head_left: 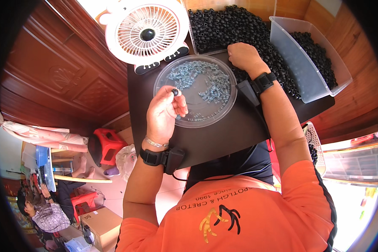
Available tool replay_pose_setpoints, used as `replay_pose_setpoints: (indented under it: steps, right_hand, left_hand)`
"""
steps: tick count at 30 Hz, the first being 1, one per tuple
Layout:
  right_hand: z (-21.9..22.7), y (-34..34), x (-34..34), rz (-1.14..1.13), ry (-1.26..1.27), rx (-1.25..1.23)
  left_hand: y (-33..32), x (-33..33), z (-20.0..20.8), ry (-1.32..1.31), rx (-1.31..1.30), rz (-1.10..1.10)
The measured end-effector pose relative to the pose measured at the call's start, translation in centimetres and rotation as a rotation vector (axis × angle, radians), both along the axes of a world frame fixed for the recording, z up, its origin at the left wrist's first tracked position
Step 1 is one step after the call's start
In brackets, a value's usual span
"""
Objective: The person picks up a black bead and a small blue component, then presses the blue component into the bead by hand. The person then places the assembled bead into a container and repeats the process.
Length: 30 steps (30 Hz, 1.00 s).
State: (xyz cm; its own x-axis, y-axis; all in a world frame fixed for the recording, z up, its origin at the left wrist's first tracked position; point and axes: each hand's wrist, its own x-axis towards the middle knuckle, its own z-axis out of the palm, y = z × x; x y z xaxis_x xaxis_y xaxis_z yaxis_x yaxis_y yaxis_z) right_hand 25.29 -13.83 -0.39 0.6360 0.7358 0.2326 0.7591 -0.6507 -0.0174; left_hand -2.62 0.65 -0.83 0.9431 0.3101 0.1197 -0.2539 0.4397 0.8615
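My left hand [166, 112] hovers over the near left rim of a round clear dish [229, 101] and pinches a small black ring [174, 92] between thumb and forefinger. The dish holds several small silvery-blue metal parts [206, 80]. My right hand [244, 56] rests knuckles up on a heap of black rings [227, 29] at the far side of the black table [222, 134]; its fingertips are buried in the heap, so whether it holds any ring is hidden. Both wrists wear black bands.
A white desk fan [146, 31] stands at the far left of the table. A clear plastic bin [306, 63] with more black rings sits at the right. A red stool [107, 145], a cardboard box [100, 227] and seated people are lower left.
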Motion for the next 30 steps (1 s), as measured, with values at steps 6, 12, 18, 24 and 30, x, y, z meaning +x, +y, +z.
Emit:
replay_pose_setpoints:
  steps: [6, 12, 18, 24, 30]
  right_hand:
    - [0.1, 0.1, 0.0, -0.033, 0.026, -0.029]
    - [-0.3, -0.2, 0.1, -0.014, 0.007, 0.057]
    - [2.2, -0.1, -1.9, 0.268, 0.351, 0.415]
    - [4.1, 1.2, -8.4, 0.671, 1.364, 0.575]
    - [2.5, 2.5, -11.4, 0.761, 1.503, 0.547]
  left_hand:
    - [-0.1, 0.1, 0.0, 0.001, -0.022, -0.003]
    - [-0.1, 0.1, 0.1, -0.004, -0.026, -0.008]
    - [0.0, 0.0, 0.0, -0.022, -0.011, -0.007]
    - [-0.3, 0.0, 0.0, -0.047, -0.004, -0.021]
    - [-0.4, 0.4, -0.2, -0.152, -0.05, -0.048]
